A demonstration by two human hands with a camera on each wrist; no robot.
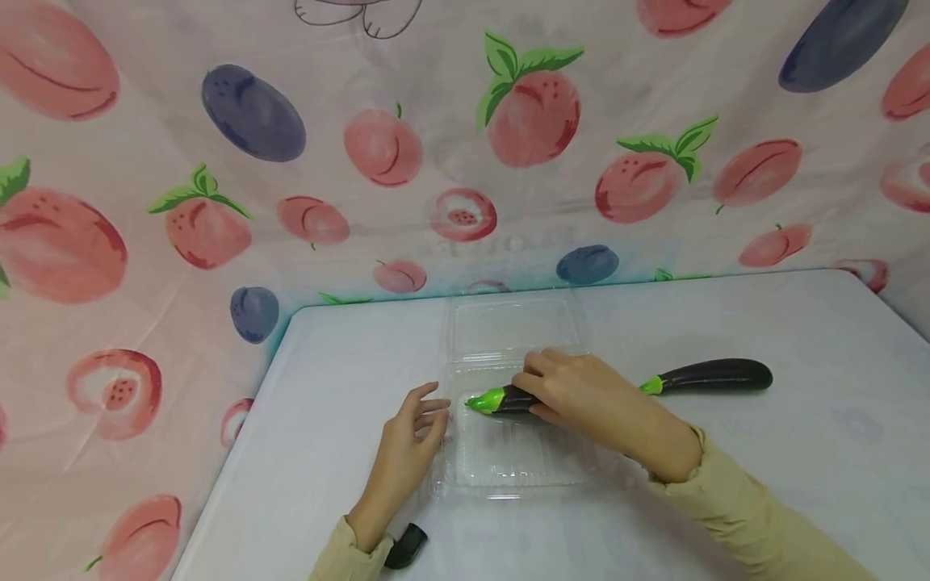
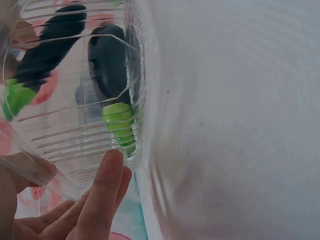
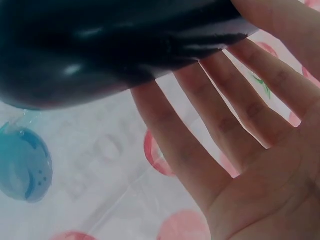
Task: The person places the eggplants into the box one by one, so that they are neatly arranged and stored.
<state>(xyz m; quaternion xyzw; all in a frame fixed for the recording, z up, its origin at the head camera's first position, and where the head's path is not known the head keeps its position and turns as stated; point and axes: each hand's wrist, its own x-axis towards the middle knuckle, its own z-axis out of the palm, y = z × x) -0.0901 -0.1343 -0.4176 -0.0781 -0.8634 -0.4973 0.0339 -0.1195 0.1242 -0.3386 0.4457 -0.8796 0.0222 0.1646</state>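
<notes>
In the head view, my right hand (image 1: 596, 399) grips a dark eggplant (image 1: 517, 399) with a green stem end above the base of a clear hinged container (image 1: 508, 482); the stem points left. The right wrist view shows its glossy dark body (image 3: 115, 50) between the thumb and fingers of my right hand (image 3: 250, 140). My left hand (image 1: 403, 448) is at the container's left edge, fingers loosely extended. Through the clear wall (image 2: 65, 142) in the left wrist view, the held eggplant (image 2: 52, 42) and another eggplant (image 2: 107, 65) show beside my left hand (image 2: 90, 200).
The second eggplant (image 1: 715, 375) lies on the white table (image 1: 349, 355) right of the container, behind my right forearm. The container's lid (image 1: 516, 327) lies folded back toward the far edge. A small black object (image 1: 407, 546) is by my left wrist. A fruit-patterned cloth (image 1: 436, 81) hangs behind.
</notes>
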